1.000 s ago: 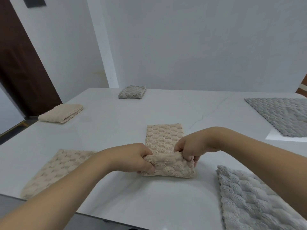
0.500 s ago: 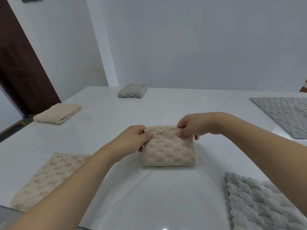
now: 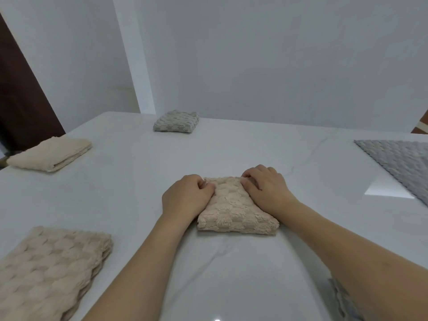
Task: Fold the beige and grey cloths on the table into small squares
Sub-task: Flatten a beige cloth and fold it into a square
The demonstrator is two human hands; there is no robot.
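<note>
beige cloth [image 3: 236, 212]: folded into a thick, roughly square pad, lying flat mid-tabletop, just ahead of the person. Waffle/bubble texture. Near edge shows stacked layers; far edge sits under the fingers.
left hand [image 3: 185, 198]: on the pad's left far corner. Fingers curled in, knuckles up, fingertips touching the cloth edge. Whether it pinches a layer or just presses, cannot tell.
right hand [image 3: 266, 188]: lying on the pad's right far part, palm down, fingers bent and pressing into the top surface. No visible pinch.
hands, relative: either side of the pad's far end, close together, a strip of cloth showing between them. Both forearms run in from the bottom of the view.
tabletop [image 3: 231, 274]: white, glossy, faint grey veining, carries everything.
second beige cloth [image 3: 51, 269]: near left corner, textured like the first one, larger, layered at its right edge, partly cut by the view's edge.
folded beige cloth [image 3: 51, 156]: far left edge, smoother weave, tidy folded stack.
folded grey cloth [image 3: 177, 123]: far side by the wall, small compact square.
flat grey cloth [image 3: 400, 158]: right side, spread out in a single layer, cut off by the view's edge.
another grey cloth [image 3: 342, 302]: bottom right, mostly hidden behind the right forearm.
backdrop: white wall, dark brown door at left.
</note>
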